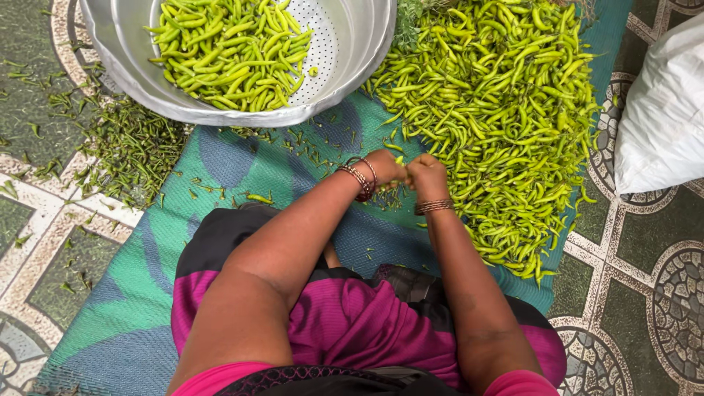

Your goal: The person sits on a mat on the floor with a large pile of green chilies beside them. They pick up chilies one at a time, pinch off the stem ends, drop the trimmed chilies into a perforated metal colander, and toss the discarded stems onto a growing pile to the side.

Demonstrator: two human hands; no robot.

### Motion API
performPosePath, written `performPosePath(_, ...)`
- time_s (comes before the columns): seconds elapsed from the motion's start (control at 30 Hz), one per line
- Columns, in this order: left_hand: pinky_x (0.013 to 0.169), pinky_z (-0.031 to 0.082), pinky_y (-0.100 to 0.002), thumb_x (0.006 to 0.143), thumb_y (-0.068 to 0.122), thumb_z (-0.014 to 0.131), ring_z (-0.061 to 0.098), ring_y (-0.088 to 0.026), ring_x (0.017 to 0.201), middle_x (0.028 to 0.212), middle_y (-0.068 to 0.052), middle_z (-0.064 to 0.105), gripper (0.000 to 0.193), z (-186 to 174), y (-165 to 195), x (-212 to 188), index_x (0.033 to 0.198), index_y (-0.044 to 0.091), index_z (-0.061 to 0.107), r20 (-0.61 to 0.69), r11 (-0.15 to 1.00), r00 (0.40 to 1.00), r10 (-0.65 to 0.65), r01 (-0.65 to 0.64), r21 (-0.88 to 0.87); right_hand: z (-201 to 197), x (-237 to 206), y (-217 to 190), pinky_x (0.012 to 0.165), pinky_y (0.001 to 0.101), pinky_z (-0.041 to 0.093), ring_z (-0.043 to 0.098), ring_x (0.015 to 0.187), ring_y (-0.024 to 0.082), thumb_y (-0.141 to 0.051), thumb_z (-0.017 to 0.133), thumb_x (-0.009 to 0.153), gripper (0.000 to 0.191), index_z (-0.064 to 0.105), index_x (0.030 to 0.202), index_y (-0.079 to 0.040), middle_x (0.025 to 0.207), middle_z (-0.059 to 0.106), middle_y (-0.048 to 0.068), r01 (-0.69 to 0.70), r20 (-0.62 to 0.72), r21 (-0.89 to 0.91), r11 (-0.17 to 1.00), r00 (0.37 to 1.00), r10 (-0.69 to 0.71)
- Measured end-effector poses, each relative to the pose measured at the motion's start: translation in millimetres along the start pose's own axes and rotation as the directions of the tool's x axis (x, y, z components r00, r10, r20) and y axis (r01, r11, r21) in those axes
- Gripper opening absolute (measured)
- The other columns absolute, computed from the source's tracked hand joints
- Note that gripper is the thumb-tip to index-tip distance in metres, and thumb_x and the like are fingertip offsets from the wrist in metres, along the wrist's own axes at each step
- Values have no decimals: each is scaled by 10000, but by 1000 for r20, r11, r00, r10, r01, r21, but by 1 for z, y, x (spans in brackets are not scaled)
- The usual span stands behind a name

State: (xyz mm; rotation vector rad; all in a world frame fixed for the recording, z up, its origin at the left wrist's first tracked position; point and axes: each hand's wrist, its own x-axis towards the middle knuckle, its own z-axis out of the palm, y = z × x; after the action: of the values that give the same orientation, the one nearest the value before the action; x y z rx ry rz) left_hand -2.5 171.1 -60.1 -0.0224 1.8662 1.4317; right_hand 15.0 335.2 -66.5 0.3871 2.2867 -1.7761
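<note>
My left hand (386, 166) and my right hand (427, 174) meet in front of me, both closed around a green chilli (402, 160) that is mostly hidden by the fingers. Bangles sit on both wrists. A large heap of green chillies (499, 110) lies on the mat just beyond and right of my hands. A wide metal basin (220, 110) at the top left holds a perforated strainer (323, 44) with a smaller pile of green chillies (231, 51) in it.
I sit on a green and blue woven mat (183, 220) over a patterned tile floor (645, 293). Plucked chilli stems (136, 150) are strewn left of the mat below the basin. A white sack (664, 117) stands at the right edge.
</note>
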Motion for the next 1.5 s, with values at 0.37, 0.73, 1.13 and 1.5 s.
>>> performPosePath(0.37, 419, 461, -359, 812, 254, 777, 577, -188, 498, 692, -108, 652, 308, -26, -1, 23, 854, -29, 664, -162, 934, 986, 50, -103, -341, -13, 8, -17, 820, 497, 540, 679, 909, 398, -226, 841, 703, 358, 759, 1028, -100, 1010, 707, 197, 296, 257, -864, 407, 955, -149)
performPosePath(0.73, 533, 572, -365, 773, 281, 823, 719, -218, 574, 807, -201, 783, 390, -45, -9, 12, 906, -79, 757, -355, 1000, 935, -5, -4, -23, 54, 35, -40, 652, 448, 556, 686, 663, 352, -338, 849, 884, 356, 749, 831, -1, 779, 699, 212, 342, 173, -768, 542, 925, -338)
performPosePath(1.13, 734, 544, -505, 827, 93, 663, 700, -411, 875, 909, -188, 736, 199, -13, 19, -12, 1011, 117, 735, -114, 602, 673, 730, -556, 573, -28, 37, -50, 577, 332, 533, 635, 667, 197, -125, 675, 926, 122, 636, 834, -54, 851, 703, 81, -341, 513, 466, 817, 856, 64)
performPosePath(1.5, 911, 493, -489, 740, 198, 709, 649, -346, 1055, 1136, -126, 671, 432, -165, 67, -122, 1164, 136, 653, -516, 521, -115, 849, 7, 854, -11, 35, -26, 788, 436, 575, 708, 895, 327, -171, 717, 862, 134, 753, 980, -119, 971, 735, 132, 260, 255, -748, 610, 962, -96)
